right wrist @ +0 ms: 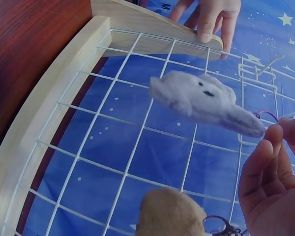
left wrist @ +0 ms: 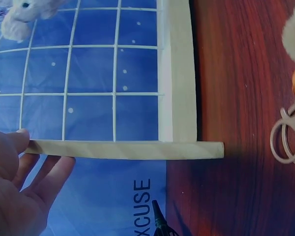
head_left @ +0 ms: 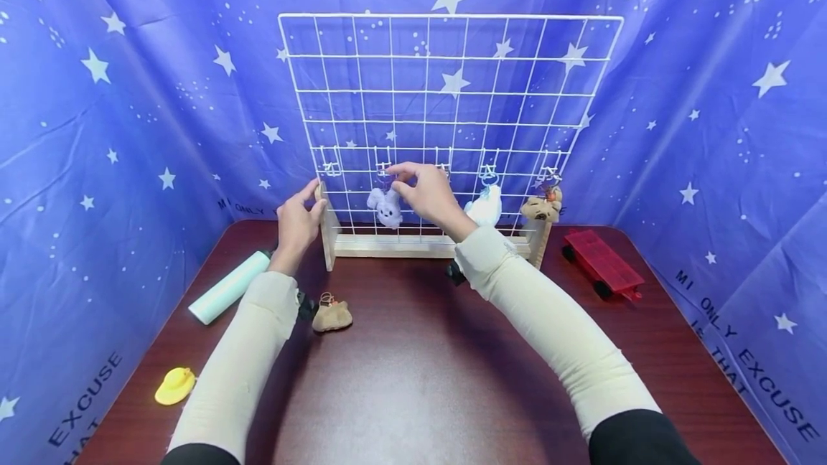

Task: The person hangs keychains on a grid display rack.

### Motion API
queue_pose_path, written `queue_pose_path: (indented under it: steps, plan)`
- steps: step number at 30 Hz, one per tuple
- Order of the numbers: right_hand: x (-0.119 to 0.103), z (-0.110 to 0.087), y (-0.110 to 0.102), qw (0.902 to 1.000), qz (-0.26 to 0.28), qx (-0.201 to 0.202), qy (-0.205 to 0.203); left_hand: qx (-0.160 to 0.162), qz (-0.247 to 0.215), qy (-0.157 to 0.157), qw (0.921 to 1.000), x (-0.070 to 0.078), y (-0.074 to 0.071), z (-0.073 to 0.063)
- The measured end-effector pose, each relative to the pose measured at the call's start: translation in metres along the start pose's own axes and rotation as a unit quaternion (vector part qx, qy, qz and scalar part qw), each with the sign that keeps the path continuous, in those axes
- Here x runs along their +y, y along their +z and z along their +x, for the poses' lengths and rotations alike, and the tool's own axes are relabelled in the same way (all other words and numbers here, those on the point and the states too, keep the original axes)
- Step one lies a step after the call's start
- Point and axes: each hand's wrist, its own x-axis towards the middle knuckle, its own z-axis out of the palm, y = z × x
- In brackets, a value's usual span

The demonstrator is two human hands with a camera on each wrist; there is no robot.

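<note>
My right hand (head_left: 426, 192) pinches the purple ring of a lavender plush keychain (head_left: 385, 208) in front of a hook on the white wire grid (head_left: 407, 106). In the right wrist view the ring (right wrist: 266, 114) is between thumb and fingers, and the plush (right wrist: 191, 96) dangles from it; whether the ring is over the hook I cannot tell. My left hand (head_left: 298, 224) grips the top of the grid's left wooden side (left wrist: 123, 149), thumb on one face and fingers on the other. A white plush (head_left: 486, 207) and a brown plush (head_left: 541, 207) hang on hooks farther right.
A tan plush keychain (head_left: 332, 315) lies on the table (head_left: 400, 386) near my left wrist. A mint cylinder (head_left: 229, 288) and a yellow duck-like toy (head_left: 175, 386) are at left, a red toy cart (head_left: 602, 264) at right. Another brown plush (right wrist: 169, 214) shows in the right wrist view.
</note>
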Motion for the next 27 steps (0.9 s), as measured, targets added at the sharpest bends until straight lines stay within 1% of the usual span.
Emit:
queue_pose_path:
  steps: [5,11,15,19,24,27]
  plan:
    - [0.003,-0.008,-0.007,0.9999,-0.006,0.002,-0.01,-0.01,-0.002,-0.006,0.9999,0.002,-0.001,-0.001]
    - [0.009,-0.02,-0.02,0.9995,-0.007,0.004,-0.03,-0.015,0.007,-0.016,0.9997,0.0,-0.008,-0.005]
    - [0.019,-0.03,-0.033,0.9988,-0.015,0.013,-0.044,-0.012,0.005,-0.005,0.9999,0.0,-0.014,-0.007]
    - [0.032,-0.039,-0.053,0.9967,-0.036,0.041,-0.061,-0.02,0.015,0.013,0.9996,0.003,-0.018,-0.01]
    - [0.052,-0.052,-0.079,0.9966,-0.045,0.053,-0.044,-0.025,0.019,0.024,0.9992,0.006,-0.026,-0.021]
    - [0.061,-0.061,-0.091,0.9965,-0.053,0.056,-0.033,-0.036,0.032,0.03,0.9984,0.003,-0.029,-0.029]
